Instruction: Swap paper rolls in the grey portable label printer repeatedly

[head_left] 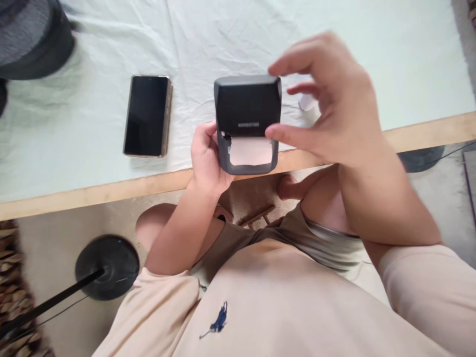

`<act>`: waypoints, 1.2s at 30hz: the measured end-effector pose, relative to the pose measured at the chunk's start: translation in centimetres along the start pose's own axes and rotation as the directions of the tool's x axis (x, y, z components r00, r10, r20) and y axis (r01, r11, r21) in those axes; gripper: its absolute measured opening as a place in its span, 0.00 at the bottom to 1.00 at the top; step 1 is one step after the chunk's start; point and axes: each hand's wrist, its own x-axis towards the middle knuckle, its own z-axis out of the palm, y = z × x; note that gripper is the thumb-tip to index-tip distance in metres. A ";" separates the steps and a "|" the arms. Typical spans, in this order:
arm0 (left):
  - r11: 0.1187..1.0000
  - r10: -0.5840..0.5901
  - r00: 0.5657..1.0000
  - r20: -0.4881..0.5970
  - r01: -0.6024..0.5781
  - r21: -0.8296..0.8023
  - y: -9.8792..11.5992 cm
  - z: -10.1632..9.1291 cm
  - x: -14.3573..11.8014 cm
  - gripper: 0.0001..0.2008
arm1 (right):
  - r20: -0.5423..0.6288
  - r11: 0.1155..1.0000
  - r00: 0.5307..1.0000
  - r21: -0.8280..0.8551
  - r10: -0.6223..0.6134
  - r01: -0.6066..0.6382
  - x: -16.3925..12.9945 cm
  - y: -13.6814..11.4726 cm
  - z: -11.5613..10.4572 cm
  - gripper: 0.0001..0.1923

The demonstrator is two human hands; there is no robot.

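1. Head view looked down on my table [334, 134], the largest thing there, spread with a creased white cloth [230, 39] over a pale wooden edge, bare floor beneath.
2. A black round stand base [107, 265] sat on the floor by my left knee.
3. A dark phone [148, 115] lay screen-up on the cloth, left of my hands and apart from them.
4. My right hand [330, 106] hovered at the printer's right side, fingers loosely spread, thumb and forefinger touching its lid.
5. My left hand [206, 158] gripped the small black printer [247, 124] at the table's near edge.
6. Its lid lettering was too blurred to read; pale paper [250, 151] showed below.
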 end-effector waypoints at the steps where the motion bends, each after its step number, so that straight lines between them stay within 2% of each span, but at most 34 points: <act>1: 0.999 0.039 0.996 0.077 -0.038 -0.017 0.0 -0.1 0.0 0.12 | -0.123 0.999 0.992 -0.046 -0.004 -0.001 0.1 -0.5 0.4 0.14; 3: 0.997 0.063 0.969 0.238 -0.052 -0.053 -0.1 -0.3 0.0 0.12 | -0.310 0.998 0.951 -0.059 -0.014 -0.005 0.3 -1.4 1.1 0.08; 5: 0.998 0.024 0.944 0.328 -0.003 -0.065 0.0 -0.4 -0.3 0.13 | -0.353 1.000 0.935 -0.013 -0.023 0.019 0.5 -1.9 1.6 0.12; 8: 0.998 0.016 0.939 0.342 0.008 -0.069 0.2 -0.4 -0.6 0.14 | -0.282 0.995 0.955 -0.006 -0.097 0.099 0.7 -1.9 1.4 0.12; 11: 0.998 -0.012 0.950 0.312 0.030 -0.051 0.2 -0.4 -0.7 0.19 | -0.193 0.989 0.978 -0.138 -0.076 0.050 0.8 -1.6 0.7 0.08; 14: 0.998 -0.029 0.958 0.284 0.041 -0.038 0.0 -0.7 -0.6 0.24 | 0.010 0.954 1.000 -0.300 0.012 -0.008 1.2 -1.5 0.4 0.04; 16: 0.999 -0.026 0.958 0.285 0.033 -0.022 -0.2 -1.0 -0.5 0.25 | 0.138 0.907 0.983 -0.419 0.120 -0.052 1.6 -1.5 0.5 0.10; 18: 1.000 -0.021 0.953 0.303 0.024 -0.005 -0.3 -1.1 -0.5 0.24 | 0.195 0.843 0.959 -0.533 0.203 -0.070 1.9 -1.6 0.7 0.13; 21: 1.000 -0.030 0.943 0.331 0.028 0.009 -0.3 -1.1 -0.6 0.23 | 0.205 0.814 0.961 -0.579 0.184 -0.033 2.0 -1.9 0.8 0.17; 25: 0.996 -0.071 0.952 0.297 0.084 -0.031 -0.1 -0.5 -0.7 0.26 | 0.114 0.898 0.987 -0.437 0.112 -0.051 1.3 -2.2 0.2 0.21; 27: 0.992 -0.086 0.950 0.300 0.110 -0.064 -0.1 -0.2 -0.7 0.26 | 0.130 0.903 0.984 -0.427 0.119 -0.052 1.1 -1.8 -0.1 0.22; 32: 0.987 -0.114 0.922 0.370 0.148 -0.064 -0.1 -0.4 -0.6 0.22 | 0.262 0.759 0.940 -0.651 0.219 0.005 1.8 -0.7 -0.1 0.22; 34: 0.986 -0.128 0.941 0.314 0.155 -0.063 -0.1 -0.6 -0.4 0.21 | 0.266 0.715 0.928 -0.699 0.261 -0.001 2.3 -1.0 -0.1 0.23; 36: 0.988 -0.122 0.963 0.238 0.141 -0.063 -0.1 -0.8 -0.2 0.22 | 0.270 0.731 0.923 -0.682 0.275 -0.018 2.6 -1.8 -0.4 0.22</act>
